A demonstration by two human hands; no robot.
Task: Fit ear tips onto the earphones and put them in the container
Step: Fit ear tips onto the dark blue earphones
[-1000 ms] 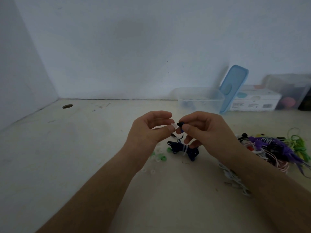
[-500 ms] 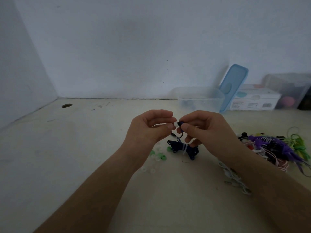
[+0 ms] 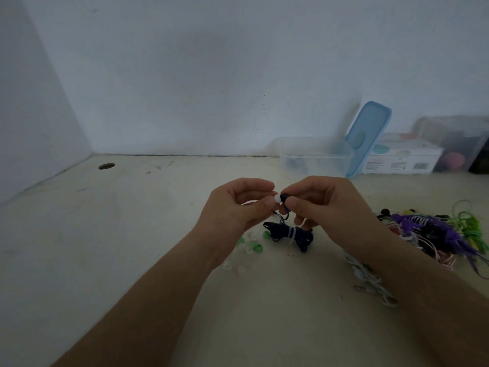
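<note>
My right hand (image 3: 326,205) pinches a dark blue earbud (image 3: 284,199) between thumb and forefinger above the table. A white ear tip (image 3: 277,198) sits at the earbud's left end, and the thumb and forefinger of my left hand (image 3: 238,207) pinch it. The earbud's dark blue cable bundle (image 3: 289,235), tied with a white band, lies on the table below my hands. Loose green and white ear tips (image 3: 250,246) lie scattered under my left wrist. A clear plastic container (image 3: 316,157) stands open at the back.
A blue lid (image 3: 367,136) leans against the container. A white box (image 3: 404,160) and another clear tub (image 3: 455,141) stand at the back right. A heap of coloured earphones (image 3: 434,231) and a white earphone (image 3: 370,282) lie beside my right forearm. A round hole (image 3: 106,166) marks the far left.
The white ear tip has gone from my left fingertips onto the end of the earbud. Both hands stayed in nearly the same place.
</note>
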